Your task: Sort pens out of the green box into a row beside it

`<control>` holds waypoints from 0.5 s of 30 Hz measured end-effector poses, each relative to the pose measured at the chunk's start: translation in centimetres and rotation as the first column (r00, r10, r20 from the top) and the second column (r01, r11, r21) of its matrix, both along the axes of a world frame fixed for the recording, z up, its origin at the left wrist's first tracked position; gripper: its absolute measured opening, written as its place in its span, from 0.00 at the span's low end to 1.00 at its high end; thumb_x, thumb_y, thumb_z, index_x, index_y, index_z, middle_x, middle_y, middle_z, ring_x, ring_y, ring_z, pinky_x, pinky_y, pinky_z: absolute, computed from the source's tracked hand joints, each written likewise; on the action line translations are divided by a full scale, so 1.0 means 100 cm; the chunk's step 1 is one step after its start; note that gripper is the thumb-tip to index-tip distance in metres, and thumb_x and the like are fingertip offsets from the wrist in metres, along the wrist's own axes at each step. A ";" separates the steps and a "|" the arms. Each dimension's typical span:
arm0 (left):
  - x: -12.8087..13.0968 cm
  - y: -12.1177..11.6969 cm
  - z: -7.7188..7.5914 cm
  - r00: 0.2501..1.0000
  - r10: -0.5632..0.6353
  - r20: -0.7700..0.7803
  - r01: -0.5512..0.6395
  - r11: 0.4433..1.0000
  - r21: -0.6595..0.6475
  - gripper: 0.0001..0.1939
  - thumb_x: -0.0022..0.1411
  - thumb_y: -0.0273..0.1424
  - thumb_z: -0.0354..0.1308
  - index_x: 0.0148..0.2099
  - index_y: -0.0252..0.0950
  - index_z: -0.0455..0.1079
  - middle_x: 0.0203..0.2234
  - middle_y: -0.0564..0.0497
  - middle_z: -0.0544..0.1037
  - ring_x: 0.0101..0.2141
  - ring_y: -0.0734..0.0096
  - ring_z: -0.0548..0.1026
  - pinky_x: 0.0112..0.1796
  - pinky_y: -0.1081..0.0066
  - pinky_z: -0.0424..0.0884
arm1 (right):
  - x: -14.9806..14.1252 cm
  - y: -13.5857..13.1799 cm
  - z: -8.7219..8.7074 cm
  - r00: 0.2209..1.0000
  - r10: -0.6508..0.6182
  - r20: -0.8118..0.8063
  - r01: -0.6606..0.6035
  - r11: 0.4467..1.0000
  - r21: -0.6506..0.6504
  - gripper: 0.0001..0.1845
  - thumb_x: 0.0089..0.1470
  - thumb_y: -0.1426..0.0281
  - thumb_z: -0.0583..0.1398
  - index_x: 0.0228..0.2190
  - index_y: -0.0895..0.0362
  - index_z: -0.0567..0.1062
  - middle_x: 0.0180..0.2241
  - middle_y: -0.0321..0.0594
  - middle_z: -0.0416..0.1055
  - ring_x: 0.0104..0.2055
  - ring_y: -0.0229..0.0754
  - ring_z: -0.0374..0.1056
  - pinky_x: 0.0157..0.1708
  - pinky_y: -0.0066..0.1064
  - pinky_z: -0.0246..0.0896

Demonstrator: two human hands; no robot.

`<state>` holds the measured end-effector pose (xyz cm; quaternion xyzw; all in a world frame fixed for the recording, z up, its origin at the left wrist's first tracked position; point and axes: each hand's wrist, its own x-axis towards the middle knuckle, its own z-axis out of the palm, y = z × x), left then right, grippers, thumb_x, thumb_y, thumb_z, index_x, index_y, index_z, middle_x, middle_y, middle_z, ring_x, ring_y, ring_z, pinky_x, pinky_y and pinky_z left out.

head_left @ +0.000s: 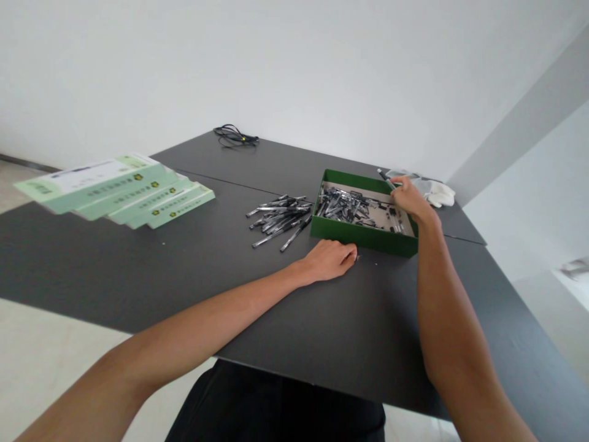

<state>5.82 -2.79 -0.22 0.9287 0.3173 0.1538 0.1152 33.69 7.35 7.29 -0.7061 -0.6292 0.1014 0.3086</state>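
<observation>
My right hand [407, 196] pinches a clear pen with dark ends [385, 178], slanting above the right side of a green box [363, 236]. Inside the box lie many pen parts and small dark caps [343, 205] on a pale bottom. My left hand [331, 259] rests on the dark table just in front of the box, its fingers curled closed. What those fingers hold, if anything, is hidden. Left of the box is a loose pile of clear pens with black caps [278, 218], lying in mixed directions.
Overlapping green and white cartons [133, 193] fan out on the left of the dark table [257, 319]. A coiled black cable [235, 136] lies at the far edge. Behind the box on the right are white cloth gloves [437, 191] and clear plastic. A wall stands behind the table.
</observation>
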 end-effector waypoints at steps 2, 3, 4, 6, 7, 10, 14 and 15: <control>0.000 0.000 0.000 1.000 -0.011 0.010 0.011 1.000 -0.005 0.14 0.75 0.35 0.48 0.47 0.40 0.74 0.31 0.49 0.82 0.33 0.60 0.81 0.34 0.69 0.67 | -0.005 -0.001 0.000 0.999 0.038 -0.026 -0.038 0.999 -0.007 0.21 0.56 0.68 0.58 0.50 0.59 0.77 0.40 0.45 0.77 0.41 0.48 0.70 0.46 0.38 0.66; 0.000 0.000 0.001 1.000 -0.017 0.019 0.018 1.000 -0.016 0.13 0.75 0.35 0.48 0.47 0.40 0.74 0.31 0.49 0.82 0.33 0.61 0.81 0.33 0.69 0.67 | -0.009 -0.002 0.001 0.996 0.068 -0.056 -0.069 0.998 -0.014 0.16 0.58 0.66 0.57 0.45 0.58 0.78 0.38 0.44 0.76 0.39 0.47 0.70 0.44 0.36 0.66; -0.001 0.000 0.001 0.999 -0.023 0.035 0.024 0.999 -0.035 0.13 0.75 0.35 0.48 0.47 0.40 0.74 0.31 0.50 0.81 0.33 0.62 0.80 0.33 0.70 0.67 | -0.013 -0.003 0.003 0.990 0.098 -0.105 -0.102 0.994 -0.027 0.14 0.61 0.65 0.56 0.42 0.58 0.78 0.35 0.43 0.75 0.36 0.45 0.69 0.42 0.35 0.66; -0.001 0.001 0.001 0.995 -0.025 0.099 0.035 0.995 -0.095 0.14 0.76 0.36 0.47 0.48 0.40 0.73 0.32 0.51 0.81 0.32 0.65 0.79 0.34 0.71 0.66 | -0.022 -0.008 0.010 0.958 0.155 -0.240 -0.180 0.980 -0.084 0.16 0.65 0.63 0.51 0.38 0.57 0.76 0.29 0.41 0.71 0.30 0.41 0.65 0.35 0.32 0.65; -0.002 0.002 0.002 0.989 -0.017 0.148 0.037 0.991 -0.132 0.15 0.77 0.37 0.45 0.50 0.40 0.73 0.33 0.51 0.81 0.32 0.67 0.79 0.35 0.71 0.67 | -0.027 -0.012 0.015 0.935 0.180 -0.306 -0.225 0.967 -0.120 0.17 0.66 0.62 0.50 0.38 0.56 0.75 0.27 0.40 0.69 0.27 0.40 0.63 0.33 0.31 0.64; -0.004 0.006 0.002 0.954 0.027 0.298 0.049 0.969 -0.243 0.20 0.79 0.40 0.39 0.53 0.39 0.71 0.35 0.52 0.80 0.33 0.70 0.77 0.36 0.72 0.67 | -0.041 -0.025 0.033 0.869 0.335 -0.364 -0.424 0.884 -0.200 0.18 0.67 0.59 0.52 0.35 0.56 0.75 0.31 0.43 0.73 0.30 0.41 0.65 0.34 0.32 0.65; -0.007 0.008 0.003 0.929 0.035 0.369 0.101 0.933 -0.345 0.26 0.79 0.49 0.37 0.58 0.39 0.68 0.31 0.53 0.76 0.30 0.71 0.74 0.34 0.72 0.64 | -0.056 -0.045 0.056 0.771 0.570 -0.284 -0.636 0.712 -0.297 0.20 0.63 0.50 0.60 0.43 0.51 0.80 0.38 0.38 0.77 0.33 0.40 0.66 0.34 0.31 0.63; -0.008 0.008 0.003 0.923 0.024 0.384 0.125 0.925 -0.359 0.27 0.78 0.51 0.36 0.59 0.39 0.67 0.29 0.54 0.75 0.29 0.71 0.73 0.33 0.72 0.64 | -0.060 -0.050 0.061 0.751 0.584 -0.308 -0.661 0.665 -0.348 0.21 0.61 0.49 0.61 0.44 0.50 0.81 0.36 0.37 0.77 0.31 0.39 0.66 0.33 0.31 0.63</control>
